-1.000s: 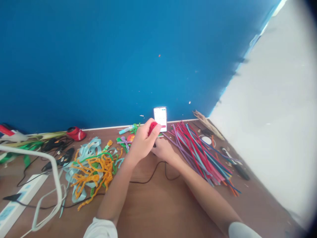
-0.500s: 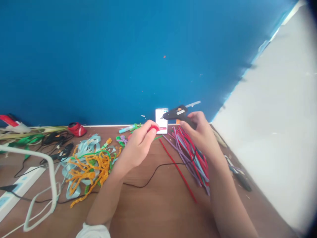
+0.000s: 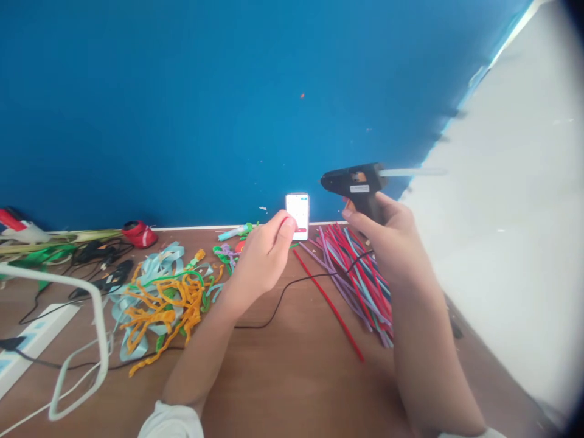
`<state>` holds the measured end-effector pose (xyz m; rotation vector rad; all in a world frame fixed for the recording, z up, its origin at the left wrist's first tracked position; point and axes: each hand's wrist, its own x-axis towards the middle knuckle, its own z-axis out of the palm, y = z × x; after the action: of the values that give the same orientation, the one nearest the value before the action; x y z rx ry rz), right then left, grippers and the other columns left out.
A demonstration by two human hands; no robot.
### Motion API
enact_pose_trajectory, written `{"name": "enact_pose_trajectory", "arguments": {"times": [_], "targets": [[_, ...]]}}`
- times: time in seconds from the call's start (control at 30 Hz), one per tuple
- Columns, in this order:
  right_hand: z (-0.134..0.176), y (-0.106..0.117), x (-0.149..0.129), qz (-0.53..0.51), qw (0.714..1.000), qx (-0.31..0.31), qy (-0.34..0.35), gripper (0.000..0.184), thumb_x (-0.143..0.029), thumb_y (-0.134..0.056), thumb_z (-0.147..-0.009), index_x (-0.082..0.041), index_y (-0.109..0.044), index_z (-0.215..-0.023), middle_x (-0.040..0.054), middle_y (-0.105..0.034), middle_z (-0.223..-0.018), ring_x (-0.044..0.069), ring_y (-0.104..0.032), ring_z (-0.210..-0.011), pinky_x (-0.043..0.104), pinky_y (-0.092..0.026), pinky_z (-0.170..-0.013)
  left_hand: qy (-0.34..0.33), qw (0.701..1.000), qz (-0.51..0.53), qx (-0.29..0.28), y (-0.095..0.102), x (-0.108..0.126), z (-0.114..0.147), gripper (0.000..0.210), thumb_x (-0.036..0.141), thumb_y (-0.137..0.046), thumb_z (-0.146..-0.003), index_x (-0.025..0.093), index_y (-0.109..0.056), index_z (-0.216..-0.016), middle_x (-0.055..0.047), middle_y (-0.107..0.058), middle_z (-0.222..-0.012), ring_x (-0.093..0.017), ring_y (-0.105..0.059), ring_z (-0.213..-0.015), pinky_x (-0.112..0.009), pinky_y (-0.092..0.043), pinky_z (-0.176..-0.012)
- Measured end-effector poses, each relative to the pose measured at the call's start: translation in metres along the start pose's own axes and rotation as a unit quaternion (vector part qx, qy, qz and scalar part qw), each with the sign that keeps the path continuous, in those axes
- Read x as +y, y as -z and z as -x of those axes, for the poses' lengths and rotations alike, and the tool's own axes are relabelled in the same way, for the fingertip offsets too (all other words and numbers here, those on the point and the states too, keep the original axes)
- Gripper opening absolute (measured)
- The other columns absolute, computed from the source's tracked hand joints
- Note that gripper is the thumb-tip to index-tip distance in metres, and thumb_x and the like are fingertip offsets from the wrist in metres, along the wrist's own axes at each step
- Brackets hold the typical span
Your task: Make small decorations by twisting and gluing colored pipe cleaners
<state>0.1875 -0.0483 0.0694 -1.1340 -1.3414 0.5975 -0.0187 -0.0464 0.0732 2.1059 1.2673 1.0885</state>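
My right hand (image 3: pixel 392 237) is wrapped round the handle of a black hot glue gun (image 3: pixel 353 177), whose nozzle points left. A translucent glue stick (image 3: pixel 410 172) juts from its back end. My left hand (image 3: pixel 264 252) is closed in a pinch on a small red fuzzy piece (image 3: pixel 285 220), mostly hidden by the fingers. Just behind that hand a phone (image 3: pixel 297 207) with a lit screen leans upright against the blue wall. A single red pipe cleaner (image 3: pixel 329 307) lies on the table between my forearms, beside a bundle of purple, red and blue pipe cleaners (image 3: pixel 360 280).
On the left lie a tangle of orange pipe cleaners (image 3: pixel 168 310), pale blue ribbon (image 3: pixel 159 261) and a white power strip (image 3: pixel 39 340). A white bent frame (image 3: pixel 98 322) stands in front of them. The black cord (image 3: pixel 292 281) crosses the brown table (image 3: pixel 292 389).
My right hand has raised the glue gun and drawn it to the right, away from my left hand. The fingers of my left hand now cover more of the red piece.
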Motion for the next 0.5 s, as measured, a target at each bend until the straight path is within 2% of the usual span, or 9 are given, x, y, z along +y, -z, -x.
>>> {"name": "enact_pose_trajectory", "arguments": {"times": [0.1, 0.2, 0.4, 0.5], "targets": [[0.001, -0.001, -0.003, -0.046, 0.999, -0.012, -0.015, 0.017, -0.031, -0.07, -0.08, -0.019, -0.07, -0.093, -0.0006, -0.058, -0.074, 0.012, -0.047, -0.059, 0.026, -0.037, -0.052, -0.003, 0.998, 0.06, -0.012, -0.005, -0.005, -0.002, 0.047, 0.041, -0.024, -0.104, 0.02, -0.062, -0.088, -0.002, -0.056, -0.077, -0.015, -0.049, -0.072, -0.029, -0.038, -0.066], [0.003, -0.002, -0.009, -0.078, 0.997, -0.012, -0.025, 0.019, -0.03, -0.071, -0.079, -0.02, -0.07, -0.095, 0.0011, -0.062, -0.082, 0.01, -0.047, -0.058, 0.025, -0.037, -0.05, 0.006, 0.991, 0.122, -0.047, -0.007, -0.01, -0.004, 0.048, 0.041, -0.023, -0.104, 0.02, -0.065, -0.094, -0.002, -0.055, -0.076, -0.015, -0.048, -0.069, -0.027, -0.038, -0.061], [0.008, -0.01, -0.018, -0.127, 0.99, -0.029, -0.046, 0.018, -0.032, -0.07, -0.081, -0.021, -0.063, -0.093, -0.0021, -0.058, -0.066, 0.011, -0.051, -0.053, 0.024, -0.038, -0.046, 0.003, 0.984, 0.164, -0.065, -0.007, -0.007, -0.005, 0.028, 0.04, -0.04, -0.101, 0.021, -0.06, -0.104, -0.002, -0.058, -0.085, -0.013, -0.051, -0.075, -0.024, -0.043, -0.065], [0.01, -0.015, -0.017, -0.119, 0.991, -0.056, -0.041, 0.021, -0.034, -0.07, -0.083, -0.02, -0.064, -0.097, -0.0035, -0.056, -0.061, 0.011, -0.051, -0.051, 0.024, -0.039, -0.046, 0.004, 0.979, 0.188, -0.085, -0.009, -0.004, -0.004, 0.024, 0.038, -0.04, -0.102, 0.021, -0.056, -0.107, -0.001, -0.059, -0.083, -0.011, -0.054, -0.072, -0.023, -0.045, -0.063]]}}
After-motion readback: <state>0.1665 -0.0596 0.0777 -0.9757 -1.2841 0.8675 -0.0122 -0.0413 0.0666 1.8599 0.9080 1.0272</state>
